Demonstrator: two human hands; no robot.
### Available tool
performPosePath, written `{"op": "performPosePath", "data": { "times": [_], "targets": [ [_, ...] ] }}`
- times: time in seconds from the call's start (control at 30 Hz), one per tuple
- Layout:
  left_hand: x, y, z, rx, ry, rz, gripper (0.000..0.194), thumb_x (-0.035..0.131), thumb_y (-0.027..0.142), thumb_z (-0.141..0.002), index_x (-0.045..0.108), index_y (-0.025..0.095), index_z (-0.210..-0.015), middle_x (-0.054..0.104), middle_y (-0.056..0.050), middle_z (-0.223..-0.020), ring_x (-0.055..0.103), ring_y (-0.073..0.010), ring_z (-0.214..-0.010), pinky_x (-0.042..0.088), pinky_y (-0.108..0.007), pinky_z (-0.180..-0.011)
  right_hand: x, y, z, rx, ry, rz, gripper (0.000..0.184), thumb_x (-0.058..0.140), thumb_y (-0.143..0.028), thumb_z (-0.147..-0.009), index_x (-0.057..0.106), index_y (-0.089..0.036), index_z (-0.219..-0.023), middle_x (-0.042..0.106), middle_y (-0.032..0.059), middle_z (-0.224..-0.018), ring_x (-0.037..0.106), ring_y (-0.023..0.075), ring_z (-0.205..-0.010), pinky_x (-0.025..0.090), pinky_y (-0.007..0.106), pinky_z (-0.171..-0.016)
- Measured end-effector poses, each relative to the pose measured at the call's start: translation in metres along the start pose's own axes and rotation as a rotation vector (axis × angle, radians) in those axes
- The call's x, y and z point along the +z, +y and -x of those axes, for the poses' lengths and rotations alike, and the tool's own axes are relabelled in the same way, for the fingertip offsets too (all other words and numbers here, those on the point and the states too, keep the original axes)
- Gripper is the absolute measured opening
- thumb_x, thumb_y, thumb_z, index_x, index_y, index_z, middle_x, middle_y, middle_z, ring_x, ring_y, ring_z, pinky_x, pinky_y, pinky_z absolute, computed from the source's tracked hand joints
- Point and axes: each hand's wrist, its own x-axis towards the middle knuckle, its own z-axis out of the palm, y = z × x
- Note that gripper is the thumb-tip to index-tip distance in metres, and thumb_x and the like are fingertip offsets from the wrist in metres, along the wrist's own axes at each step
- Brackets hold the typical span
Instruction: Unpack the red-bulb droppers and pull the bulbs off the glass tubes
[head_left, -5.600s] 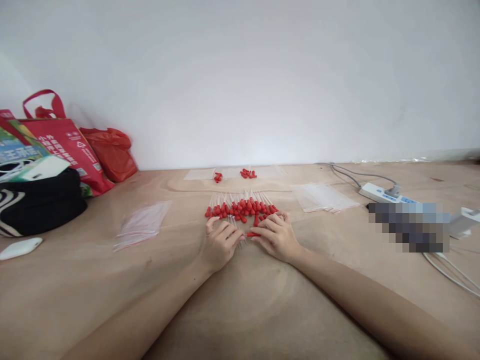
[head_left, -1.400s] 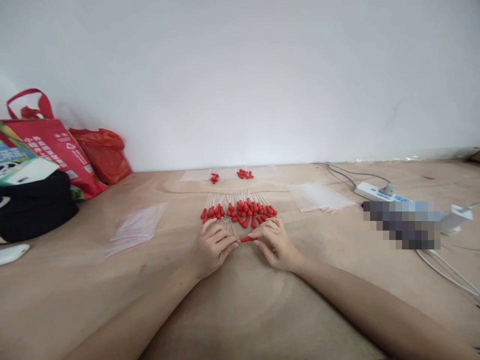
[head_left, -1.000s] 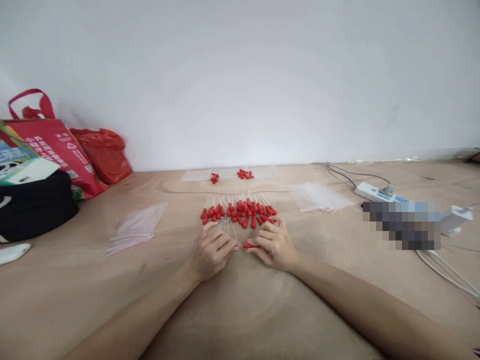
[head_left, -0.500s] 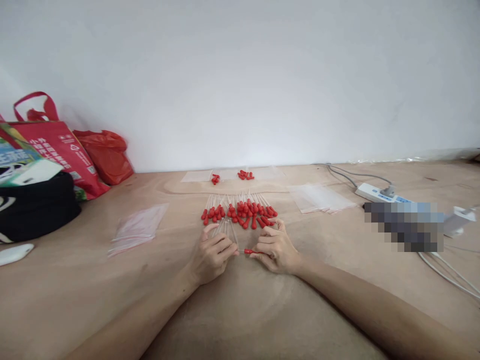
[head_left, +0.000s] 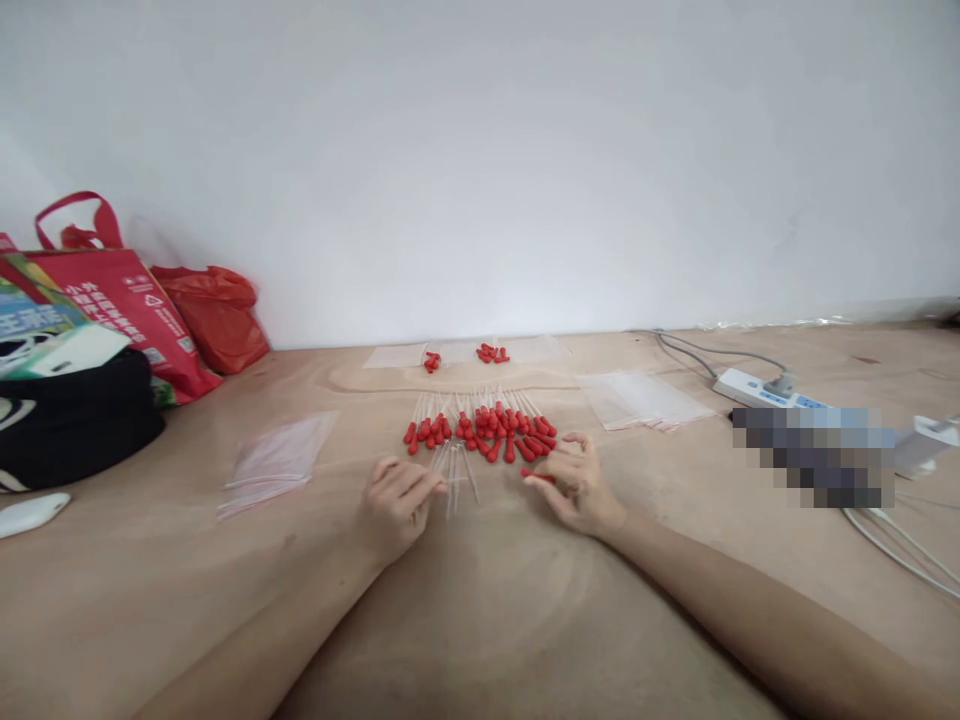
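My left hand [head_left: 401, 503] is closed in a pinch on a thin clear dropper tube [head_left: 456, 480], whose end sticks out to the right. Beneath that tube lie several loose clear tubes [head_left: 472, 478] without bulbs. Between the thumb and fingers of my right hand [head_left: 581, 488] is a red rubber dropper bulb [head_left: 531, 474], partly covered by the fingers. A gap separates the bulb from the tube. Just beyond both hands lies a row of droppers [head_left: 495, 422], red bulbs toward me and clear stems pointing away.
Two small piles of red bulbs [head_left: 491, 353] rest on clear bags by the wall. Clear zip bags lie at left [head_left: 277, 462] and right [head_left: 641, 398]. A power strip [head_left: 761, 388] with cables is at right; a red shopping bag [head_left: 127, 310] and black bag [head_left: 82, 420] stand left.
My hands have moved apart, the left one to the left with its tube and the right one to the right with its bulb. The loose tubes are now more exposed.
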Motion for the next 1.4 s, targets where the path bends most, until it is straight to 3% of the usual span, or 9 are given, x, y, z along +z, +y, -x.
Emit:
{"op": "performPosePath", "data": {
  "times": [0.13,0.23,0.33,0.53,0.87,1.03,1.17,1.4],
  "targets": [
    [0.000,-0.015,0.007,-0.292,-0.032,0.035,0.024,0.036,0.023,-0.086,0.058,0.015,-0.087,0.057,-0.003,-0.072,0.055,-0.0109,-0.064,0.043,-0.021,-0.061,-0.002,0.021,-0.003,0.378,0.128,-0.093,0.029,0.044,-0.042,-0.081,0.064,-0.020,-0.079,0.064,0.0018,-0.070,0.052,0.0122,-0.060,0.036,0.031,-0.070],
    [0.002,-0.021,0.009,-0.422,-0.087,0.042,0.028,0.033,0.021,-0.084,0.058,0.013,-0.094,0.053,-0.003,-0.073,0.054,-0.0114,-0.060,0.044,-0.022,-0.056,-0.001,0.033,-0.005,0.514,0.127,-0.148,0.035,0.037,-0.041,-0.083,0.062,-0.019,-0.093,0.066,0.0047,-0.082,0.054,0.0140,-0.065,0.039,0.028,-0.064],
    [0.003,-0.024,0.012,-0.507,-0.151,0.049,0.030,0.035,0.017,-0.078,0.057,0.013,-0.098,0.052,-0.004,-0.075,0.053,-0.0113,-0.057,0.043,-0.022,-0.051,-0.002,0.036,-0.004,0.601,0.123,-0.065,0.035,0.039,-0.041,-0.080,0.060,-0.018,-0.097,0.065,0.0044,-0.078,0.053,0.0141,-0.062,0.038,0.028,-0.063],
    [0.004,-0.021,0.014,-0.667,-0.253,0.116,0.031,0.043,0.025,-0.073,0.055,0.013,-0.099,0.059,-0.004,-0.077,0.050,-0.0092,-0.046,0.045,-0.024,-0.052,-0.006,0.029,0.000,0.518,0.067,0.122,0.026,0.049,-0.042,-0.076,0.062,-0.020,-0.078,0.063,0.0003,-0.067,0.054,0.0131,-0.062,0.032,0.032,-0.074],
    [0.001,-0.016,0.006,-0.824,-0.298,0.317,0.035,0.046,0.042,-0.072,0.058,0.014,-0.091,0.064,-0.003,-0.066,0.059,-0.0148,-0.057,0.049,-0.026,-0.054,-0.007,0.028,-0.006,0.464,0.000,0.228,0.029,0.051,-0.049,-0.073,0.068,-0.026,-0.075,0.064,0.0018,-0.066,0.054,0.0179,-0.072,0.029,0.034,-0.073],
    [0.004,-0.017,0.006,-0.985,-0.253,0.522,0.037,0.049,0.043,-0.068,0.059,0.014,-0.089,0.066,-0.005,-0.073,0.062,-0.0161,-0.062,0.052,-0.028,-0.058,-0.009,0.033,-0.008,0.591,0.015,0.188,0.031,0.045,-0.047,-0.076,0.067,-0.026,-0.079,0.063,0.0000,-0.064,0.055,0.0163,-0.069,0.032,0.033,-0.073],
    [0.005,-0.016,0.005,-0.955,-0.224,0.521,0.032,0.050,0.041,-0.067,0.060,0.016,-0.085,0.067,-0.004,-0.072,0.062,-0.0160,-0.062,0.052,-0.029,-0.057,-0.004,0.043,-0.013,0.742,0.056,0.122,0.033,0.042,-0.044,-0.077,0.066,-0.021,-0.077,0.062,0.0005,-0.062,0.054,0.0138,-0.060,0.035,0.028,-0.063],
    [0.007,-0.016,0.004,-0.935,-0.217,0.496,0.034,0.048,0.039,-0.068,0.059,0.014,-0.087,0.066,-0.006,-0.074,0.061,-0.0156,-0.062,0.051,-0.029,-0.058,0.001,0.047,-0.022,0.875,-0.028,0.124,0.028,0.049,-0.046,-0.073,0.066,-0.024,-0.068,0.065,0.0015,-0.068,0.057,0.0170,-0.065,0.035,0.029,-0.060]
  ]
}}
